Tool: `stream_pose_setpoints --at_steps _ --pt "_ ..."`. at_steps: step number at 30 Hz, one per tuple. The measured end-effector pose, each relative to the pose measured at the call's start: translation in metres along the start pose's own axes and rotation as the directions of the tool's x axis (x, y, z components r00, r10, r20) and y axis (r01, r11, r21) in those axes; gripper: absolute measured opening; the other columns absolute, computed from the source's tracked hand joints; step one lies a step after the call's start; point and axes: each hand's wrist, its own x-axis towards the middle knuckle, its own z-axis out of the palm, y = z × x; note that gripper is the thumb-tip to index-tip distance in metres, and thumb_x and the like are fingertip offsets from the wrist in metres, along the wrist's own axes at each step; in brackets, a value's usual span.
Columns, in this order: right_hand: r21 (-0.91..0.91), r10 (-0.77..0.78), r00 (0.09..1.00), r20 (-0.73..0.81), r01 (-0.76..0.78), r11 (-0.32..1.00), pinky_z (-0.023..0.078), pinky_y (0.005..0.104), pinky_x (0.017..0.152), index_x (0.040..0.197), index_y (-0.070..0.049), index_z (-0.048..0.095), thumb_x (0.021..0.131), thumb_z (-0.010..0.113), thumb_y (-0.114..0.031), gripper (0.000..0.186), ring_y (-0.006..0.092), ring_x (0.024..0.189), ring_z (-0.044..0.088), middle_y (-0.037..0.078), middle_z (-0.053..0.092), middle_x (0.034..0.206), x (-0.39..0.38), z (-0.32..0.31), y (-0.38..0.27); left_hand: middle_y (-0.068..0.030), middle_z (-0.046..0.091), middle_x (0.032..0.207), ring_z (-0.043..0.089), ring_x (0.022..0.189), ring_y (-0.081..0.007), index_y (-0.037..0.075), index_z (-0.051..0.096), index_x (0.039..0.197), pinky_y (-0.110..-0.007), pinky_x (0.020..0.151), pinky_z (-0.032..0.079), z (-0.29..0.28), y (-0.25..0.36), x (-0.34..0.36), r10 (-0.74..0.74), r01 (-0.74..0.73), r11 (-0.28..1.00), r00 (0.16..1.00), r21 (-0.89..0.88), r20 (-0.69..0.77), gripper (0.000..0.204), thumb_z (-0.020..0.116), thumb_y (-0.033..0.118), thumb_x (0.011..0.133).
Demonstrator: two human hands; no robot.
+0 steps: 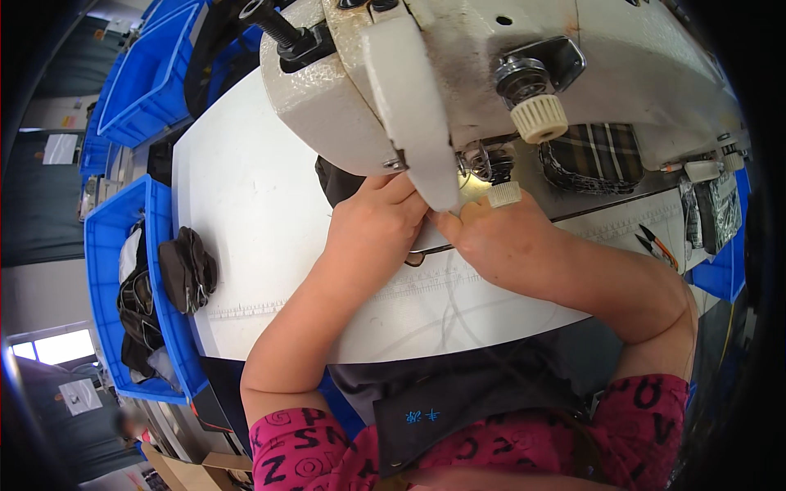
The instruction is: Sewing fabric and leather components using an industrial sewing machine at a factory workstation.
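A white sewing machine (327, 102) reaches over the white worktable, with a light glowing near its needle area. My left hand (377, 217) is closed, its fingers bent against a piece of dark cloth (334, 182) that shows beyond the knuckles. Close beside it, my right hand (508, 241) has its fingers curled together under the machine head; a cream knob (504, 194) covers part of them, and what they grip is hidden. Below the two hands a small brown-edged bit of cloth (415, 259) pokes out. The needle and most of the work are out of sight.
Dark cloth pieces (187, 270) lie at the table's left edge, beside a blue bin (182, 360) of cloth. Another blue bin (151, 86) stands farther back. Checked cloth (594, 159) sits under the machine arm. Snips (657, 247) lie right of my right forearm.
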Motion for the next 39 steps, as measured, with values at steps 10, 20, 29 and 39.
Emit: stream_pose_setpoints --at_steps 10,20,29,39 --pt "-0.083 0.013 1.000 -0.024 -0.015 0.996 0.051 0.0376 0.050 0.110 0.002 0.069 0.081 0.062 -0.010 0.032 0.0217 0.054 0.066 0.004 0.064 0.060 -0.001 0.000 0.002 -0.0081 0.071 0.109 0.068 0.100 -0.0312 0.003 0.074 0.115 -0.040 0.084 0.056 0.009 0.015 0.002 -0.064 0.068 0.995 0.996 0.073 -0.059 0.035 0.072 0.003 0.080" --pt "-0.090 -0.055 0.998 -0.025 0.053 0.995 0.048 0.0366 0.054 0.122 0.002 0.065 0.080 0.065 -0.010 0.043 0.0241 0.056 0.065 0.002 0.067 0.069 -0.002 0.004 0.006 -0.0139 0.071 0.112 0.067 0.101 -0.0286 0.003 0.075 0.108 -0.035 0.093 0.051 -0.008 -0.017 0.002 -0.396 0.463 0.697 0.885 -0.548 0.244 0.018 0.071 0.009 0.091" --pt "-0.036 -0.147 0.980 -0.132 0.144 0.989 0.057 0.0392 0.075 0.117 0.004 0.068 0.081 0.064 -0.012 0.039 0.0285 0.107 0.064 0.015 0.064 0.118 0.007 0.012 -0.010 -0.0040 0.067 0.105 0.062 0.101 -0.0170 0.007 0.067 0.114 -0.028 0.090 0.050 0.006 -0.023 -0.006 -0.481 0.469 0.445 0.844 -0.763 0.238 0.032 0.060 -0.009 0.087" --pt "-0.102 -0.220 0.972 -0.078 0.212 0.972 0.054 0.0411 0.093 0.119 0.010 0.068 0.083 0.062 -0.012 0.043 0.0346 0.121 0.061 0.022 0.066 0.126 -0.001 0.010 -0.014 0.0047 0.068 0.083 0.061 0.096 -0.0239 0.016 0.070 0.103 -0.055 0.099 0.039 -0.015 -0.020 -0.009 -0.153 0.155 0.979 0.988 -0.132 0.027 0.038 0.067 -0.007 0.074"
